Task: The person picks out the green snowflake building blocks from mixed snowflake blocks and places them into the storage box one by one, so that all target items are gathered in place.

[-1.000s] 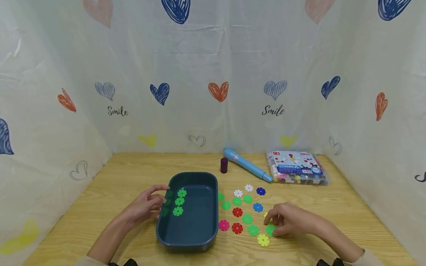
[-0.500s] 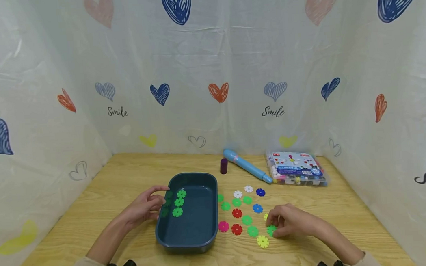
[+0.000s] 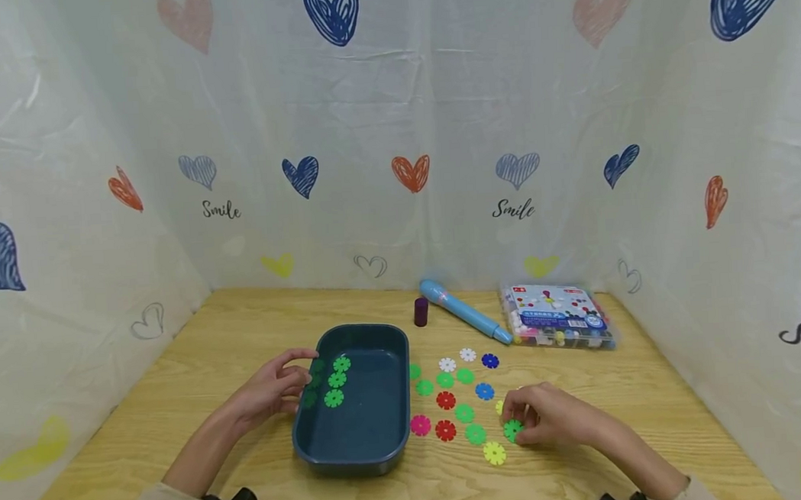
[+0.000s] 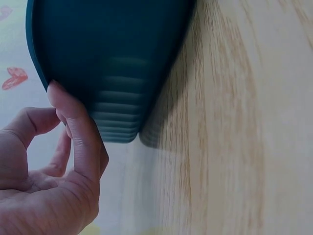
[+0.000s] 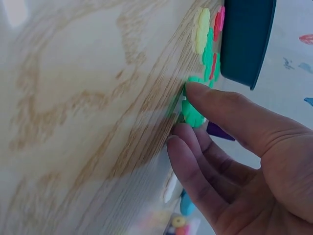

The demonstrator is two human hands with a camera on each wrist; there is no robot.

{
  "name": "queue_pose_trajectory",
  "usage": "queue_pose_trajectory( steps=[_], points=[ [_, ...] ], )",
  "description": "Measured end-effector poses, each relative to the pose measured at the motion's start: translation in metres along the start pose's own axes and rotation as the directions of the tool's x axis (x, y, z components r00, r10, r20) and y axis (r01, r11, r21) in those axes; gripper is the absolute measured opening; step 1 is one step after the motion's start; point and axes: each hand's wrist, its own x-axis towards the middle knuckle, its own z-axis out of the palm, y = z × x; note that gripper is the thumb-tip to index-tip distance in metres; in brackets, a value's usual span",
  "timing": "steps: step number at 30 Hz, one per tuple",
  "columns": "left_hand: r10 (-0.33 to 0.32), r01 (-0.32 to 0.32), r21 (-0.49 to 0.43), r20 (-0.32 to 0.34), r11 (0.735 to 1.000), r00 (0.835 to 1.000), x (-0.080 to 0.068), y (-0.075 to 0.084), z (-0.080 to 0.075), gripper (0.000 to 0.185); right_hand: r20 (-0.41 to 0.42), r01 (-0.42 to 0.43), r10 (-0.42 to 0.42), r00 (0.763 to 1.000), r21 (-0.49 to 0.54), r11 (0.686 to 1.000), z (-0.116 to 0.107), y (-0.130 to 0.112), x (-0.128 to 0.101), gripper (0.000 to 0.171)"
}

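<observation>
My left hand [image 3: 271, 388] holds the dark blue-green tray [image 3: 359, 467] by its left rim. The left wrist view shows the fingertips [image 4: 57, 93] on the edge of the tray [image 4: 122, 29]. Three green notched plastic discs [image 3: 337, 378] lie inside it on the left. My right hand [image 3: 548, 415] pinches a green notched disc [image 3: 512, 430] between thumb and fingers, right at the tabletop. In the right wrist view that green disc [image 5: 192, 113] stands tilted between the fingertips. A yellow disc [image 3: 500, 407] is partly hidden behind the right fingers.
Several loose discs lie right of the tray, including a red disc [image 3: 445, 431], a pink disc [image 3: 420, 425], a yellow disc [image 3: 494, 453] and a blue disc [image 3: 485, 391]. Behind them are a purple cylinder [image 3: 421, 312], a light-blue pen-shaped object [image 3: 465, 312] and a clear box of beads [image 3: 557, 317].
The green disc at my right fingertips has shifted slightly right and tilted up between thumb and fingers. The left hand and tray stay in place.
</observation>
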Motion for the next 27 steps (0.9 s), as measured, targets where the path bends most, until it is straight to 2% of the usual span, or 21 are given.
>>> queue_pose_trajectory(
  steps=[7,17,23,27],
  points=[
    [0.002,-0.002,0.031,-0.001,1.000,1.000,-0.002,0.000,-0.002,0.051,-0.027,-0.012,0.011,1.000,-0.050,0.999,0.003,-0.003,0.002,0.018],
    [0.010,-0.010,0.009,0.008,1.000,1.000,0.000,-0.001,-0.001,0.050,0.001,0.080,-0.081,0.997,-0.132,0.988,-0.018,-0.012,0.007,0.017],
    [0.009,-0.009,0.006,0.007,1.000,1.000,0.001,-0.001,0.000,0.050,-0.024,0.098,-0.104,0.994,-0.170,0.981,-0.033,-0.024,0.012,0.020],
    [0.011,-0.011,0.014,0.006,1.000,1.000,-0.001,0.000,-0.001,0.050,-0.055,0.137,-0.152,0.987,-0.212,0.968,-0.036,-0.035,0.025,0.025]
  ],
)
